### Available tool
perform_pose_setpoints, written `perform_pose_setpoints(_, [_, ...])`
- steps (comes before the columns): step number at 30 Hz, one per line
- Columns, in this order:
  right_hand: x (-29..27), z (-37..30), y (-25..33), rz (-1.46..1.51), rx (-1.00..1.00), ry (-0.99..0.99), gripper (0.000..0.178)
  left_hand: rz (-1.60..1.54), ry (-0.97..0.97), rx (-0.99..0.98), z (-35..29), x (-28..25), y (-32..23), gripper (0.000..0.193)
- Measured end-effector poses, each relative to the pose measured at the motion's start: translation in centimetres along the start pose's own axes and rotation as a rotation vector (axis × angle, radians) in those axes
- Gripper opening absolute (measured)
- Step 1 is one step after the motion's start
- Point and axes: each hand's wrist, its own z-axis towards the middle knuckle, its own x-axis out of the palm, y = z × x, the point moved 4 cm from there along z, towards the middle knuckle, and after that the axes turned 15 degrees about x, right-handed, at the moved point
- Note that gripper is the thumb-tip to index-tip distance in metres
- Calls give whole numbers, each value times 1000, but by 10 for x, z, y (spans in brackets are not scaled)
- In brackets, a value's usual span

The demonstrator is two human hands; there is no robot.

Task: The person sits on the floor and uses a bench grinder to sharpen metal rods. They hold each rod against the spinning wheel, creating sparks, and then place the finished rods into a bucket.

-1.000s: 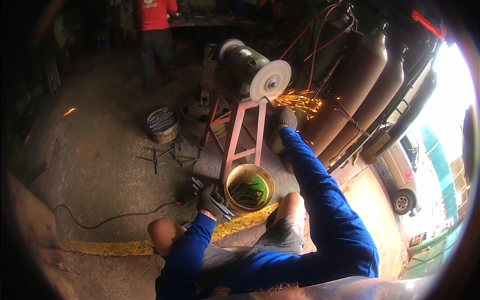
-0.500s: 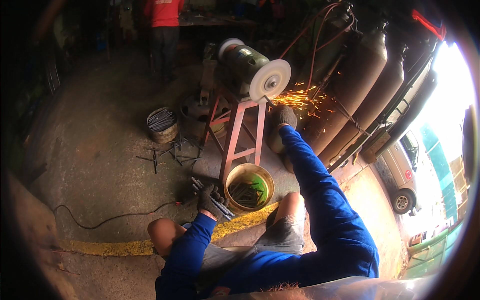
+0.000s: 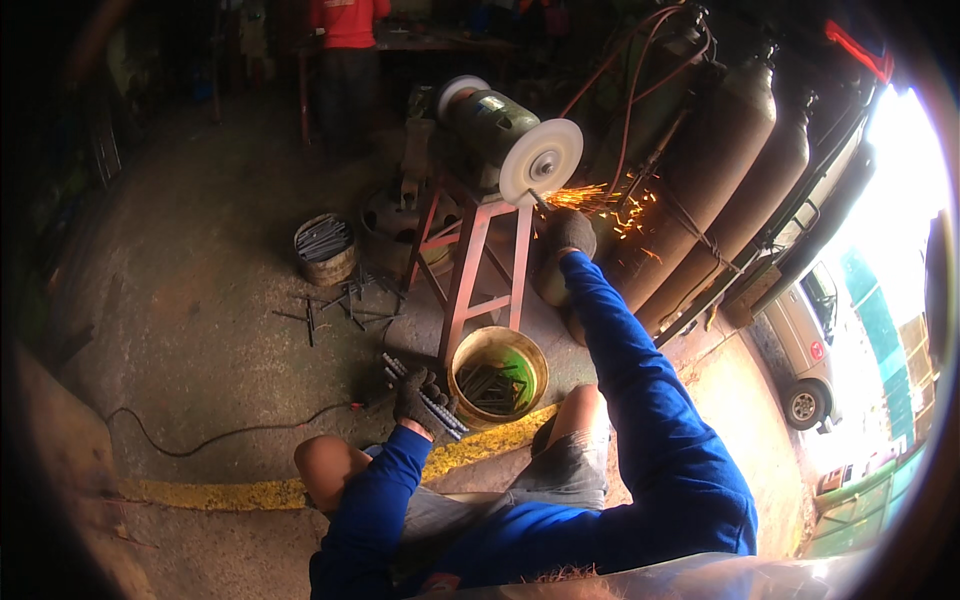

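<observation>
Sparks (image 3: 600, 200) fly off the white grinding wheel (image 3: 541, 160) of the bench grinder (image 3: 490, 125) where our right hand (image 3: 570, 232) presses a thin metal rod (image 3: 538, 200) against the wheel's lower edge. We judge the work to be somewhere in the middle. Our left hand (image 3: 418, 395) holds a bundle of threaded rods (image 3: 425, 398) low beside our knee, apparently waiting their turn, and the yellow bucket (image 3: 498, 350) at the foot of the red stand (image 3: 480, 270) already holds a heap of rods, though we cannot tell whether those are finished pieces. More rods lie scattered on the floor (image 3: 340, 305), and a basket (image 3: 326, 250) beside them is full of them.

Both hands wear dark gloves. Our right-hand fingers are curled closed around the near end of the rod, with its far end touching the wheel. Our left-hand fingers wrap tightly round the bundle, whose ends stick out on both sides of the fist. Tall gas cylinders (image 3: 720, 170) stand to the right of the grinder, and another person in a red shirt (image 3: 345, 20) stands at a far bench.
</observation>
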Motion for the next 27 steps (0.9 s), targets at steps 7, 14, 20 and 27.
perform_pose_setpoints(7, [52,-36,-60,1062,-103,146,24,13,-42,18,5,-4,-4,18])
perform_pose_setpoints(14, [38,-109,-84,1349,-39,402,19,38,4,71,-1,3,-7,21])
perform_pose_setpoints(20, [38,-103,-99,1404,-40,435,20,-6,-26,9,12,3,5,17])
perform_pose_setpoints(27, [48,-96,-109,1384,34,535,22,116,-107,-1,16,-6,3,17])
